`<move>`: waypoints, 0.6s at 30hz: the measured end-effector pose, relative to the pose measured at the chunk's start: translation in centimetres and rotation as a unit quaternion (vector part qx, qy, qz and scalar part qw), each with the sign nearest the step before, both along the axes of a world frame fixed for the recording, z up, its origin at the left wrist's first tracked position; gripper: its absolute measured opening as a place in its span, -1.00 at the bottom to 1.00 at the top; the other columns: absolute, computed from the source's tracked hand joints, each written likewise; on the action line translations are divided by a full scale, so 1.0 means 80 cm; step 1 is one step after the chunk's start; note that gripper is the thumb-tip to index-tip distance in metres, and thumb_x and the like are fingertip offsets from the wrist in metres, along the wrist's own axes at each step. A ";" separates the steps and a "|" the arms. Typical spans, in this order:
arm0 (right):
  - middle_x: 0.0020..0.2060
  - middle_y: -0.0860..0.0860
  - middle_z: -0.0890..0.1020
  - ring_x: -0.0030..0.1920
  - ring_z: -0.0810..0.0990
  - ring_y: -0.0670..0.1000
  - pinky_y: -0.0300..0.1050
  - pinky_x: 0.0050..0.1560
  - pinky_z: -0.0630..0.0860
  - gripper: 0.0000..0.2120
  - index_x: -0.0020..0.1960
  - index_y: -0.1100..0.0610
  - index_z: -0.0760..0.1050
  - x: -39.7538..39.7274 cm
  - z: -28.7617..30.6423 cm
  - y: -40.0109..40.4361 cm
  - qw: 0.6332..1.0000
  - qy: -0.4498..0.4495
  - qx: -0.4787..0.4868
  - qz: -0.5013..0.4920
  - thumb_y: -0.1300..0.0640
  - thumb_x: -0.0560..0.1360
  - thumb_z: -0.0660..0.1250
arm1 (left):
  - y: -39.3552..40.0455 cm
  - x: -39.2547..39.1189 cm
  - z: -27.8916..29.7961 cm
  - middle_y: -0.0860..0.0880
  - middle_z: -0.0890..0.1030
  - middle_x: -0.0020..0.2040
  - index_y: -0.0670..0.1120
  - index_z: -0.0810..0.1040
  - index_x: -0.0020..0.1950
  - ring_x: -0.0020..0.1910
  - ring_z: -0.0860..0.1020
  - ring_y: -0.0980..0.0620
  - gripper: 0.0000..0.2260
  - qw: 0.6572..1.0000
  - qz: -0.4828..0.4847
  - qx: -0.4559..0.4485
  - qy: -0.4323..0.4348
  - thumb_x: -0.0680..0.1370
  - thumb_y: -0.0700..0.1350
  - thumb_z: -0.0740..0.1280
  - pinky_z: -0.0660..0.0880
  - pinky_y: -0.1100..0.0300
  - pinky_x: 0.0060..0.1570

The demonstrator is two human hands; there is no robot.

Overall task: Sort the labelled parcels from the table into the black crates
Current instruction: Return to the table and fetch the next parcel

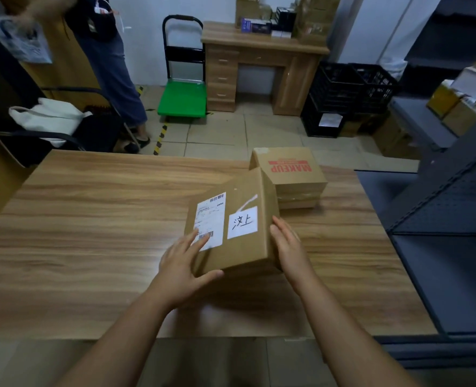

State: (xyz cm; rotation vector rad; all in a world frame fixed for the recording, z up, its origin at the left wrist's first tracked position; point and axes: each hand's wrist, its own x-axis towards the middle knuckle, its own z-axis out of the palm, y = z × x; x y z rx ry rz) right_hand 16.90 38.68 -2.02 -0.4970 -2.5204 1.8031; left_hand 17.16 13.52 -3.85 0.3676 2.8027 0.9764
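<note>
A brown cardboard parcel [232, 227] bearing a white barcode label and a handwritten white tag sits tilted on the wood-grain counter [91, 233]. The left hand [185, 265] lies on its near left corner with straight fingers; the right hand [288, 247] presses flat against its right side. Behind it sits a brown box printed MAKEUP [291, 174]. Black plastic crates [348, 93] stand on the floor beyond.
</note>
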 end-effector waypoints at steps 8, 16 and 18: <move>0.52 0.06 0.33 0.49 0.32 0.06 0.04 0.50 0.26 -0.15 0.63 -0.02 0.00 0.025 -0.070 0.010 0.992 -0.091 0.034 0.075 0.15 0.53 0.43 | 0.001 0.014 -0.068 0.01 0.16 0.56 0.09 0.32 0.49 0.53 0.03 -0.11 -0.30 0.995 0.075 -0.069 0.005 0.41 0.26 0.41 0.15 -0.07 0.44; 0.60 0.09 0.08 0.59 0.07 0.03 -0.31 0.45 0.02 -0.26 0.63 0.00 -0.01 0.017 -0.103 -0.018 0.977 -0.081 0.132 0.145 0.05 0.59 0.34 | -0.012 -0.004 -0.062 -0.01 0.17 0.53 0.06 0.35 0.46 0.48 0.10 -0.12 -0.29 0.986 0.098 -0.138 -0.002 0.39 0.27 0.42 0.26 -0.09 0.38; 0.60 0.08 0.11 0.58 0.10 0.02 -0.26 0.47 0.06 -0.25 0.63 -0.01 0.02 0.015 -0.103 -0.015 0.977 -0.079 0.131 0.146 0.04 0.58 0.36 | -0.015 -0.003 -0.062 -0.02 0.16 0.54 0.07 0.32 0.48 0.47 0.11 -0.12 -0.29 0.985 0.092 -0.145 0.005 0.40 0.26 0.42 0.25 -0.07 0.39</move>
